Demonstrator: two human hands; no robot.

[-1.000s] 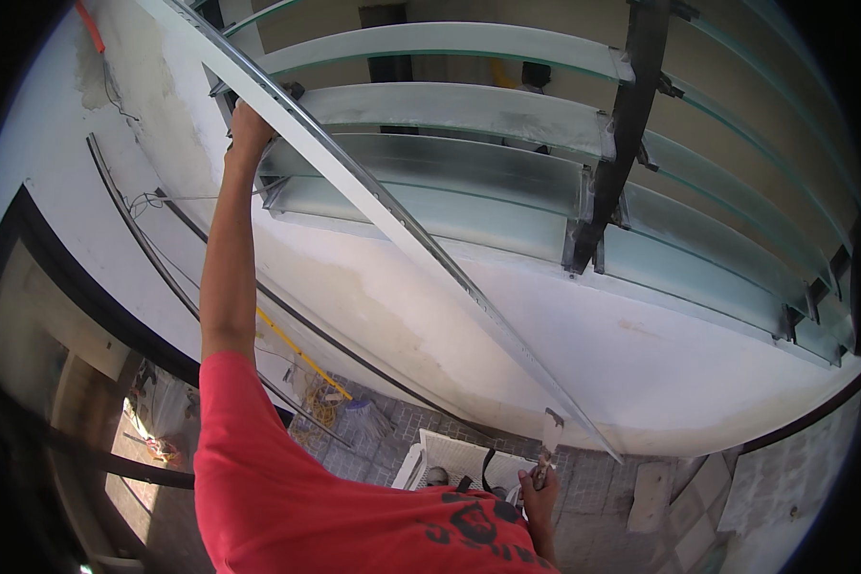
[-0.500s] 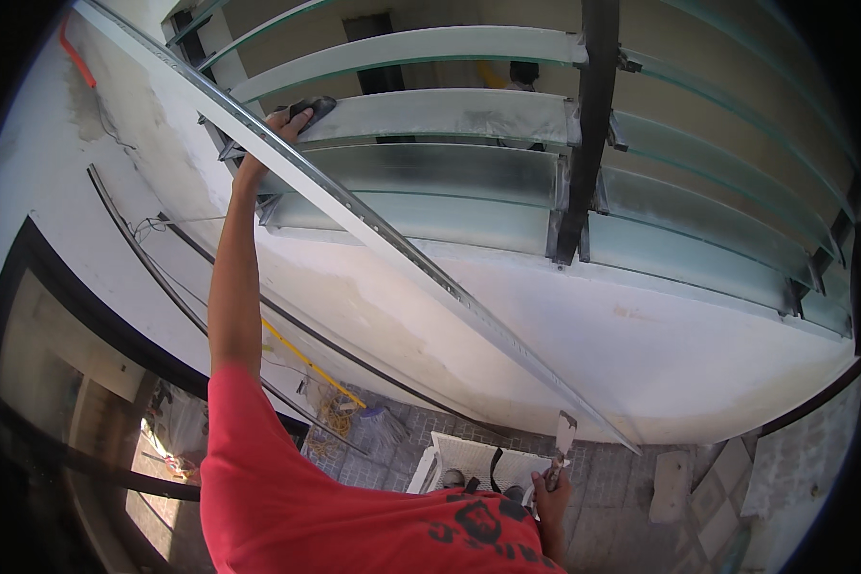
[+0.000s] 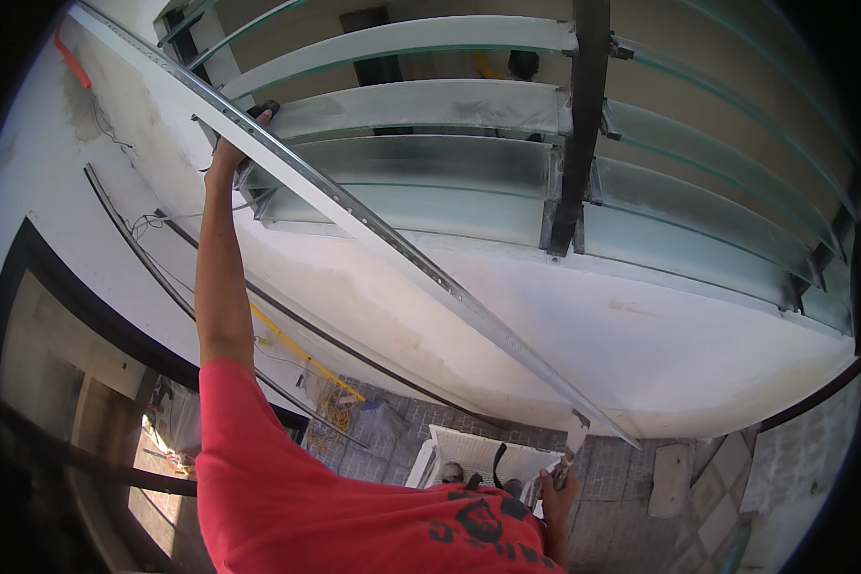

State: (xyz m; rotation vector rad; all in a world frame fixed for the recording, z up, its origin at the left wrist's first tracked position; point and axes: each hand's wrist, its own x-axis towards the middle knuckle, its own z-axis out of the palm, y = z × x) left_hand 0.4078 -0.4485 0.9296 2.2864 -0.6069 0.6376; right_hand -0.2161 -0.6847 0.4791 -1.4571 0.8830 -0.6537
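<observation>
The person's left hand (image 3: 227, 153) reaches up behind a pale metal bar (image 3: 411, 253) that slants across the view; the bar hides part of the hand, but its fingers show above, closed on a dark pad (image 3: 266, 108) at the left end of a dusty glass slat (image 3: 421, 105). This slat belongs to a louvred window whose rows are divided by a dark upright post (image 3: 586, 124). Low down, the right hand (image 3: 558, 495) is clamped around the handle of a scraper (image 3: 576, 437), its blade pointing upward near the lower end of the bar and apart from the patchy white wall (image 3: 584, 325). The person wears a red shirt (image 3: 354, 517); beneath it, shoes (image 3: 452, 473) show on a white platform (image 3: 478, 443) above the paved floor (image 3: 603, 488). A yellow strip (image 3: 306, 354) lies to the left, and an orange tube (image 3: 70, 62) hangs at upper left.
</observation>
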